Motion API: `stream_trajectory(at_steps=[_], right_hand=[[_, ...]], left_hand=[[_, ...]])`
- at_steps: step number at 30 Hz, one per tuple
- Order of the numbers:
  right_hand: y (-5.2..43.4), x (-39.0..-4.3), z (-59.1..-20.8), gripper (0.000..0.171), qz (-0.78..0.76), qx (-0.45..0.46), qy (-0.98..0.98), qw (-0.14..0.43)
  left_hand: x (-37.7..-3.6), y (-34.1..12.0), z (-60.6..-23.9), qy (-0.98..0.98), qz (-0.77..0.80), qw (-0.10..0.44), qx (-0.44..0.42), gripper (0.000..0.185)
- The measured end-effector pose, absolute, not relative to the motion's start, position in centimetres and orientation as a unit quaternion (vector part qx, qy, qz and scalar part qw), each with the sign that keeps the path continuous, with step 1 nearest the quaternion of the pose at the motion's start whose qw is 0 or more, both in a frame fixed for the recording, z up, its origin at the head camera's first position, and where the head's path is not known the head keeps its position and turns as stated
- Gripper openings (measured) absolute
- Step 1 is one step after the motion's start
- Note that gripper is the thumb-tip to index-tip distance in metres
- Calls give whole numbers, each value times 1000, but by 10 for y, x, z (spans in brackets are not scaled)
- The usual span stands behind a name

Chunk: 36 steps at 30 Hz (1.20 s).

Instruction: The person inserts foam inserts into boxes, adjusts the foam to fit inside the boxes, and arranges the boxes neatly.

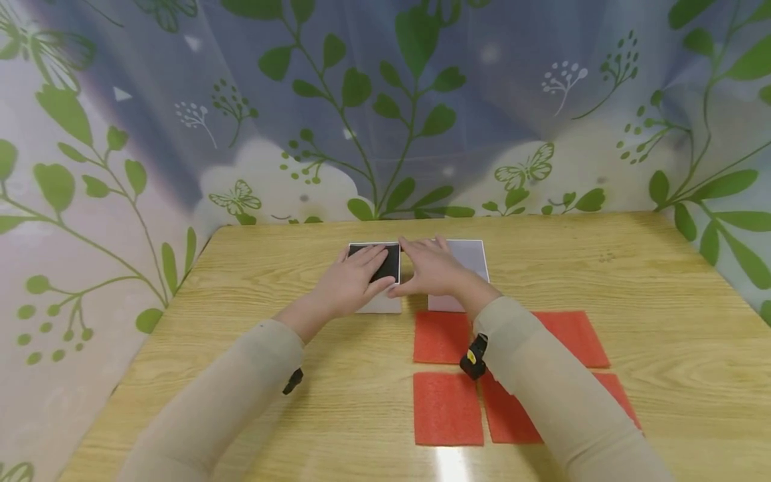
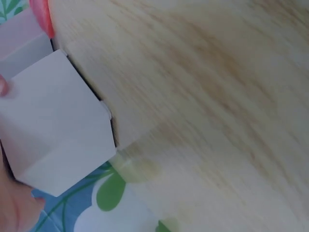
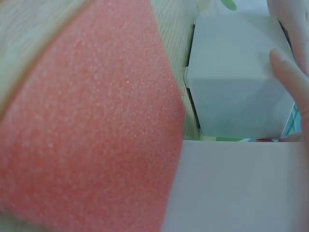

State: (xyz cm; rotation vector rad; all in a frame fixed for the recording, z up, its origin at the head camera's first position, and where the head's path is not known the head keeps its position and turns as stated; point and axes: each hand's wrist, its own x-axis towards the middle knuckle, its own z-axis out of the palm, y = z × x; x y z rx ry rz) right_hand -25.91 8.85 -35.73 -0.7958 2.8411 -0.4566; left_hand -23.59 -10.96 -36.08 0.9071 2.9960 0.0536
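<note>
Across twelve o'clock hangs a leaf-printed curtain [image 1: 373, 87], behind a wood-grain worktop [image 1: 271, 428]. Between four and five o'clock lie four red foam squares [image 1: 448, 408], partly hidden by the right sleeve [image 1: 560, 388]. Near the worktop's far edge stands a grey-faced white box [image 1: 470, 260], and at its nine o'clock a black-faced white box [image 1: 384, 303]. Unclenched, the left hand [image 1: 346, 284] rests straight fingers on the black face; the right hand [image 1: 435, 269], between both boxes, spreads its fingers, gripping nothing visibly.

One box [image 1: 379, 302] is white and black, the squares [image 1: 448, 408] red, sleeves [image 1: 229, 395] beige, the curtain [image 1: 367, 20] blue and white with green leaves [image 1: 417, 43].
</note>
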Motion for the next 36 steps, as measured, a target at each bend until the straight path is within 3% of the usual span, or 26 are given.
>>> stream_trajectory(at_steps=[36], right_hand=[[89, -259, -357, 104, -140, -265, 951, 74]], left_hand=[[-235, -96, -355, 947, -37, 34, 317, 88]])
